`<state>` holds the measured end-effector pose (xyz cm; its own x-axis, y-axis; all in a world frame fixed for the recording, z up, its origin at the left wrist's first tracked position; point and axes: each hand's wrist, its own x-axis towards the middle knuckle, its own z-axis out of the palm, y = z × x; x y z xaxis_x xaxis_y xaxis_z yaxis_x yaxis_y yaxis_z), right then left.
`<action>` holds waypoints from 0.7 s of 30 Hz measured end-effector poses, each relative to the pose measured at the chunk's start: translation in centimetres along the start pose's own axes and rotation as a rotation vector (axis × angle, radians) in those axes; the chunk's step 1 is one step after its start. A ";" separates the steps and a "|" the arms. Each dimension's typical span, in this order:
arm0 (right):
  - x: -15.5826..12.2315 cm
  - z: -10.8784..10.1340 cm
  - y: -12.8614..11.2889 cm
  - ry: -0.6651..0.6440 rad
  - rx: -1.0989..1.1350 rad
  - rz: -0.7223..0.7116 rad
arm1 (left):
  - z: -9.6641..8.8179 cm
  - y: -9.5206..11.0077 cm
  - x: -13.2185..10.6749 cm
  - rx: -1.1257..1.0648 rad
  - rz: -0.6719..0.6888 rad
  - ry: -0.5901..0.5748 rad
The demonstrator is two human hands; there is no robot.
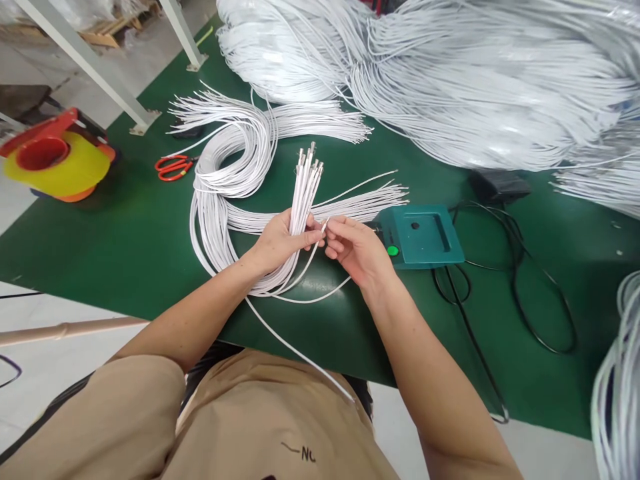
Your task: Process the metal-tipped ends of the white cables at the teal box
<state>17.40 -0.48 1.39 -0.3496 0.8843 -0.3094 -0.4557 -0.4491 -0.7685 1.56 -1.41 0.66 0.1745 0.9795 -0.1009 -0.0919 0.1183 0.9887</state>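
My left hand is closed round a bunch of white cables, whose metal-tipped ends stick up above the fist. Close against it, my right hand pinches the end of a single white cable between thumb and finger. From the bunch, the cables curve down and left into a looped coil on the green table. Another loose cable hangs from the coil over the table's front edge. Just right of my right hand stands a teal device with a lit green button.
Large heaps of white cable cover the back of the green table. Orange-handled scissors and a yellow and red tape dispenser lie at left. Black cords trail right of the device; more cable sits at the right edge.
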 end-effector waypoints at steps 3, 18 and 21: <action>0.1 -0.1 -0.1 -0.014 0.037 0.049 | 0.1 0.0 0.0 0.003 -0.005 -0.027; -0.1 -0.6 -0.3 -0.104 -0.019 0.058 | 0.0 -0.2 0.0 0.009 0.004 -0.076; -0.3 -0.4 -0.4 -0.045 -0.100 -0.034 | -0.1 -0.2 0.0 -0.004 0.014 -0.078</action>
<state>18.01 -0.55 1.63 -0.3727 0.8913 -0.2580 -0.3849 -0.4015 -0.8310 1.52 -1.40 0.50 0.2491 0.9653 -0.0785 -0.0991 0.1060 0.9894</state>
